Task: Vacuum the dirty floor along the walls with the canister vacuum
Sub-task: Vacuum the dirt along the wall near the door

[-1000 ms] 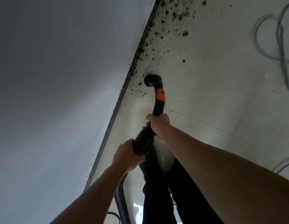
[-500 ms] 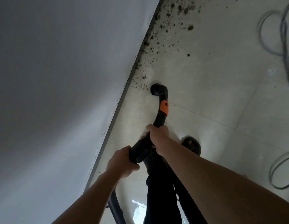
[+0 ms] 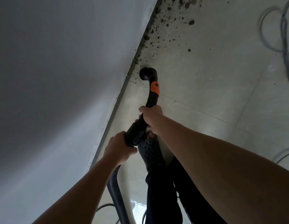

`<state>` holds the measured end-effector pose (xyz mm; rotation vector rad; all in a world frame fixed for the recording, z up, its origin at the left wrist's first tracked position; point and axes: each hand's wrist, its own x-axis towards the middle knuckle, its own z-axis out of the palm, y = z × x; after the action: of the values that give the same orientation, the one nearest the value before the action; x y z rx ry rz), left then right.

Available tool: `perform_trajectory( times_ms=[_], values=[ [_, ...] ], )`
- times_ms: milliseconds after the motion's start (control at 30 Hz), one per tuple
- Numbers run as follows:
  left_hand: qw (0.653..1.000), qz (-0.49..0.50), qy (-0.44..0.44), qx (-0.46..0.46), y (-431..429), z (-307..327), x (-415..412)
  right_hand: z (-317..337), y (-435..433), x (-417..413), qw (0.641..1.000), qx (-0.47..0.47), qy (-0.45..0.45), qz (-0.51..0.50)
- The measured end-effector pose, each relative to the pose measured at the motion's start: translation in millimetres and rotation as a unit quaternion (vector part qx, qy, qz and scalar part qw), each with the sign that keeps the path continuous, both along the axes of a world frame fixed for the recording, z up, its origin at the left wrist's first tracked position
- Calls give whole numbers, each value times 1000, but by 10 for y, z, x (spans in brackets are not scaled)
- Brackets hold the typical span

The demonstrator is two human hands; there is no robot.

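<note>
My right hand (image 3: 152,117) wraps the rigid wand (image 3: 151,101), left hand (image 3: 118,148) clenching its cuff (image 3: 134,135) above the floppy hose (image 3: 115,186); nozzle (image 3: 146,74) just beside the wall (image 3: 59,78), amid dirt (image 3: 158,38), probably light, steerable two-handed.

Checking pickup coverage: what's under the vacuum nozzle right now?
Hidden: the vacuum nozzle sits mouth-down over the floor tile and covers that patch. Visible around it: dark dirt specks between nozzle and wall, more scattered ahead along the wall.
</note>
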<state>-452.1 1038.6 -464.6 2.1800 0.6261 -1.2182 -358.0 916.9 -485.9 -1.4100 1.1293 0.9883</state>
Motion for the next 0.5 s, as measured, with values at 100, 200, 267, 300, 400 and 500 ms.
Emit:
perform_trajectory(
  times_ms=[100, 200, 267, 300, 400, 500],
  values=[
    [1000, -3, 0, -4, -22, 54, 27, -10, 3, 19, 1000, 1, -7, 0],
    [1000, -9, 10, -12, -89, 133, -15, -3, -92, -93, 1000, -4, 5, -7],
    [1000, -12, 22, -10, -95, 167, -110, 3, -122, -234, 1000, -11, 18, -11],
    [999, -10, 29, -11, -77, 178, -171, 1, -113, -305, 999, -12, 24, -17],
    [999, 2, 44, -8, 36, 194, -320, -3, 2, -431, 999, -1, 38, -10],
    [999, 17, 40, -6, 140, 179, -326, -20, 146, -365, 999, 27, 34, 5]
  ],
)
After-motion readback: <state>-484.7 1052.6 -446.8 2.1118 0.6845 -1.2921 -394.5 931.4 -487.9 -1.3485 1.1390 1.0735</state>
